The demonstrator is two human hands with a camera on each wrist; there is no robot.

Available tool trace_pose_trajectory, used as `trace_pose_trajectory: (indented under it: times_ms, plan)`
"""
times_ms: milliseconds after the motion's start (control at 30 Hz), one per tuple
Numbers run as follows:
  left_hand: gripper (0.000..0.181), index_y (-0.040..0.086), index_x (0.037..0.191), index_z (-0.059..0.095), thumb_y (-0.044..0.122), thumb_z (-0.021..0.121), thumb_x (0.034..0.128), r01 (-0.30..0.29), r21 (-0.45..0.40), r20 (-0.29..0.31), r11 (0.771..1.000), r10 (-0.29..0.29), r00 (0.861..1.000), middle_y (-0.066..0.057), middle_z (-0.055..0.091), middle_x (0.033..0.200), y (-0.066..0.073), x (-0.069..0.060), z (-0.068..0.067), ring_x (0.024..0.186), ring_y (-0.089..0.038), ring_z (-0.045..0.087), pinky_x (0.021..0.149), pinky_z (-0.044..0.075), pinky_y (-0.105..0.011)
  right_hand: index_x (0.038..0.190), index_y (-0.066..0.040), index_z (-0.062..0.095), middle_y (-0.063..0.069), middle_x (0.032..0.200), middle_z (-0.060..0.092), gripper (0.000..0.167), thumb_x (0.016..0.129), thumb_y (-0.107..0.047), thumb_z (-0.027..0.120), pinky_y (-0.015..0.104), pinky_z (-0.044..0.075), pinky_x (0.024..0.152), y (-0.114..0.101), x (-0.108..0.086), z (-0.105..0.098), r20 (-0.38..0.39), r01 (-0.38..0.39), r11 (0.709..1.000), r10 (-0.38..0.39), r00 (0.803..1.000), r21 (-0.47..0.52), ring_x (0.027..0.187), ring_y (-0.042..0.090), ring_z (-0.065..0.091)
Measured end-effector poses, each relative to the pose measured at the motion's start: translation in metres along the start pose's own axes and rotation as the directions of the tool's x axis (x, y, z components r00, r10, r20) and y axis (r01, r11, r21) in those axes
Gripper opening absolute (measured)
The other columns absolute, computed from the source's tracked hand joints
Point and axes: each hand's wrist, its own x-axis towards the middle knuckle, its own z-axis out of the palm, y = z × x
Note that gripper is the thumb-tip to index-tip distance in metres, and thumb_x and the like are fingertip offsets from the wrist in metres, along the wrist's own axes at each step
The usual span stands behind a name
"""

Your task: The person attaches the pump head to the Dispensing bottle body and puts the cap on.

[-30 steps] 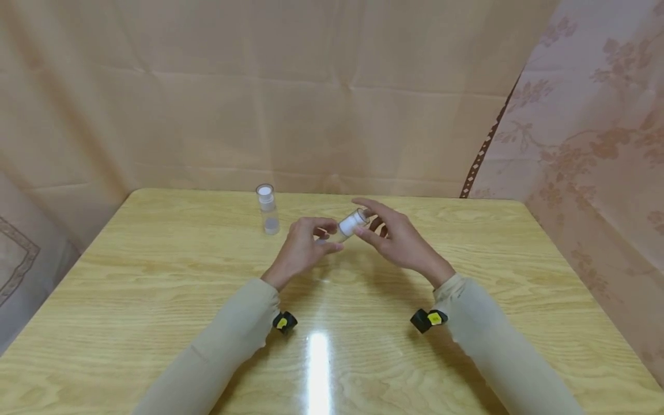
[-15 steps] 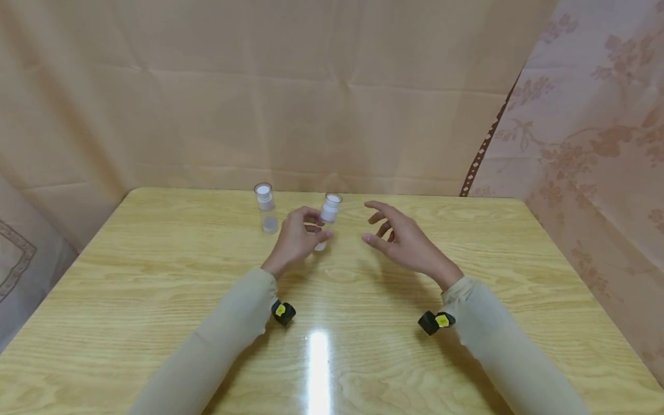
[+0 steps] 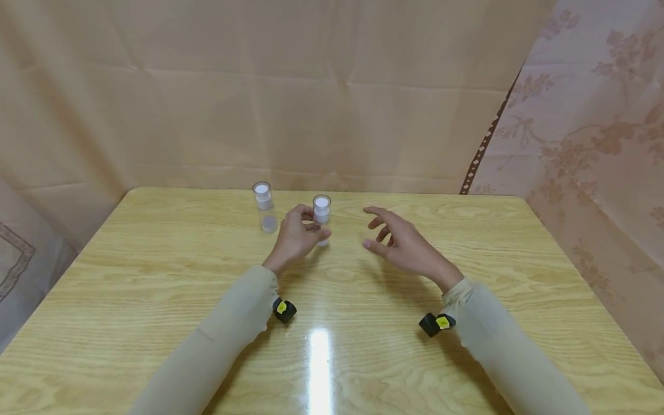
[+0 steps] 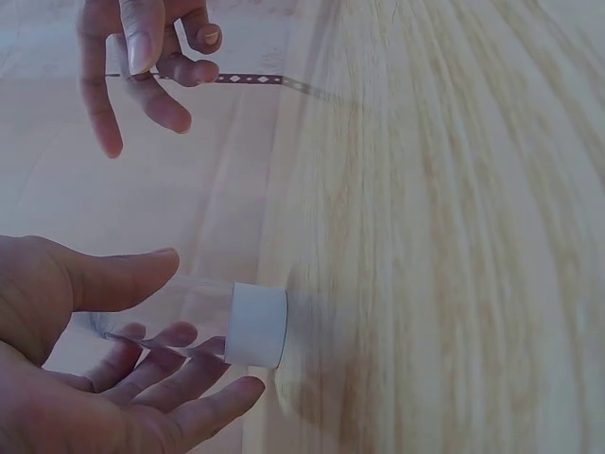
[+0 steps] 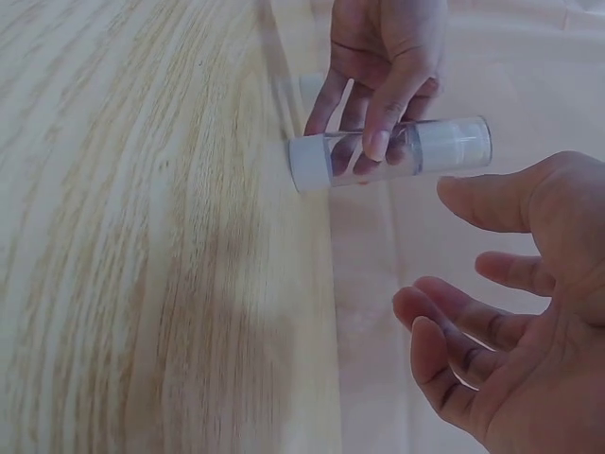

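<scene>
A clear bottle with a white base and a white pump head under a clear cap (image 3: 321, 208) stands upright near the middle of the table. My left hand (image 3: 295, 237) holds it around its clear middle, thumb on one side and fingers on the other, as the right wrist view of the bottle (image 5: 373, 154) shows. Its white base (image 4: 257, 325) is at the tabletop; whether it fully touches is hard to tell. Off to the right, my right hand (image 3: 402, 242) hovers above the table with loosely bent fingers, holding nothing and apart from the bottle.
A second, similar bottle (image 3: 265, 207) stands upright just left of my left hand. The wooden table (image 3: 155, 276) ends at a beige curtain (image 3: 311, 115) behind, with a flowered cloth (image 3: 596, 144) on the right.
The bottle was tilted between both hands; my right hand has let go and drawn back to the right. My left hand has turned the bottle upright and brought it down slightly leftward.
</scene>
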Motion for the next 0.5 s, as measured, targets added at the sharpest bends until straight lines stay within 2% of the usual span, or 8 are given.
trace_pose_trajectory:
  times_ms: [133, 267, 400, 500]
  plan:
    - [0.053, -0.003, 0.132, 0.048, 0.002, 0.078, 0.0881, -0.003, 0.004, -0.002, 1.000, 0.003, 1.000, -0.020, 0.054, 0.131, -0.001, 0.000, 0.000, 0.122, -0.036, 0.061, 0.096, 0.055, -0.038, 0.155, -0.010, 0.036, 0.020, 0.129, 0.059, 0.067, 0.098, -0.020, 0.070, 0.039, 0.053, 0.079, 0.001, 0.000, 0.000, 0.002, 0.000, 1.000, 0.000, 1.000, -0.003, 0.097, 0.025, 0.063]
    - [0.060, -0.002, 0.137, 0.046, 0.005, 0.079, 0.0870, -0.044, 0.038, 0.006, 0.998, 0.044, 0.999, -0.020, 0.054, 0.135, -0.003, -0.004, -0.005, 0.127, -0.037, 0.057, 0.103, 0.050, -0.041, 0.155, -0.009, 0.037, 0.021, 0.129, 0.059, 0.066, 0.098, -0.019, 0.070, 0.042, 0.054, 0.081, 0.004, -0.002, -0.001, -0.016, 0.003, 1.000, -0.003, 1.000, -0.015, 0.099, 0.027, 0.063]
    - [0.064, -0.002, 0.142, 0.046, 0.009, 0.079, 0.0881, -0.106, 0.150, 0.025, 0.983, 0.103, 0.994, -0.022, 0.054, 0.139, -0.005, -0.012, -0.013, 0.131, -0.039, 0.052, 0.109, 0.044, -0.045, 0.154, -0.008, 0.038, 0.021, 0.130, 0.059, 0.064, 0.099, -0.020, 0.068, 0.047, 0.055, 0.084, 0.009, -0.006, -0.002, -0.058, -0.005, 0.996, 0.000, 0.998, -0.087, 0.105, 0.031, 0.062]
    - [0.063, -0.002, 0.143, 0.047, 0.012, 0.078, 0.0892, -0.131, 0.262, 0.040, 0.956, 0.125, 0.991, -0.022, 0.054, 0.141, -0.005, -0.019, -0.022, 0.131, -0.039, 0.051, 0.109, 0.043, -0.049, 0.155, -0.009, 0.036, 0.020, 0.136, 0.057, 0.063, 0.101, -0.026, 0.065, 0.053, 0.053, 0.089, 0.014, -0.010, -0.004, -0.077, -0.034, 0.986, 0.021, 0.997, -0.166, 0.115, 0.035, 0.059]
